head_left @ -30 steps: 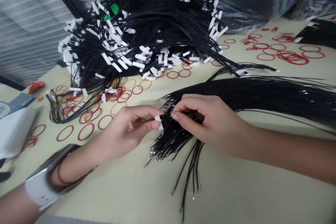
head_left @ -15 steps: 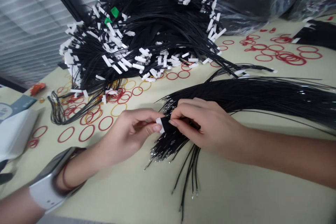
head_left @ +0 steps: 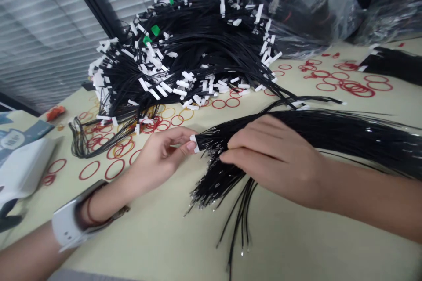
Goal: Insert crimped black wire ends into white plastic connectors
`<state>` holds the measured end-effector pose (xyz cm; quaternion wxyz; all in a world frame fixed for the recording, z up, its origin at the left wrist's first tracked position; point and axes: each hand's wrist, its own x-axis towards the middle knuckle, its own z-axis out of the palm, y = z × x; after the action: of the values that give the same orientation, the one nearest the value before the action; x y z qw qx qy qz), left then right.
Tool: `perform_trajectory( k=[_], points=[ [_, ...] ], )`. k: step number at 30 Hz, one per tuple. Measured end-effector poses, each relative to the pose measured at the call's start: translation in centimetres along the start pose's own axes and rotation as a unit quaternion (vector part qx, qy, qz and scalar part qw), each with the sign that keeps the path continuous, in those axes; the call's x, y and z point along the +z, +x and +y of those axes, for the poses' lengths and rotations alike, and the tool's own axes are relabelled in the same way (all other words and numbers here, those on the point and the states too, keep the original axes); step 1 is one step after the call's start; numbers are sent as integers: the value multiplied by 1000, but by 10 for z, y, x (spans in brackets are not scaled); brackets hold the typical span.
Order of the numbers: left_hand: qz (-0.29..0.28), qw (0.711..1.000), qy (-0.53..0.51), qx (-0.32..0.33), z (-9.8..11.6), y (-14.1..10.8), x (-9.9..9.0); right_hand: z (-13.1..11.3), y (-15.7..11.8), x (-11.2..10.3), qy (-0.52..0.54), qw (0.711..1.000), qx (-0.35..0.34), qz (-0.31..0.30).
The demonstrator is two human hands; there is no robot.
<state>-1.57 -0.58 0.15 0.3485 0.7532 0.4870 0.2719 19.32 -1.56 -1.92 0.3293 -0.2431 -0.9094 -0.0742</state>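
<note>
The left hand (head_left: 161, 153) pinches one white connector (head_left: 194, 144) between thumb and fingertips, at the end of a black wire bundle (head_left: 329, 134) lying on the table (head_left: 165, 241); the right hand (head_left: 273, 158) closes over that bundle. Behind sits one large heap of connector-tipped wires (head_left: 198, 52) with two green tags (head_left: 155, 30).

Black wire bundle (head_left: 329, 134) fanned flat (metal tips showing), white connector (head_left: 194, 143).
</note>
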Motion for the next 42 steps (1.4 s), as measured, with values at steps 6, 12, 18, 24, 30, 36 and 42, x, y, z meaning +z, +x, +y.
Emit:
perform_trajectory(
  k=[6,12,18,24,30,36,42],
  points=[
    [-11,999,-40,-3,1,1,-2,3,-2,6,79,979,30,-185],
    [-29,998,-52,-16,2,0,-2,7,-3,7,30,978,9,-207],
    [-38,996,-72,-30,2,1,-2,4,1,9,91,975,22,-201],
    [-36,997,-61,-32,2,-1,-1,0,2,0,34,977,-16,-208],
    [-29,997,-53,-37,4,-1,0,3,0,6,70,987,11,-147],
    [-38,996,-65,-39,2,-1,0,4,2,7,111,982,44,-148],
    [-49,996,-61,-45,4,-3,0,-1,5,8,210,960,160,-91]
  ],
)
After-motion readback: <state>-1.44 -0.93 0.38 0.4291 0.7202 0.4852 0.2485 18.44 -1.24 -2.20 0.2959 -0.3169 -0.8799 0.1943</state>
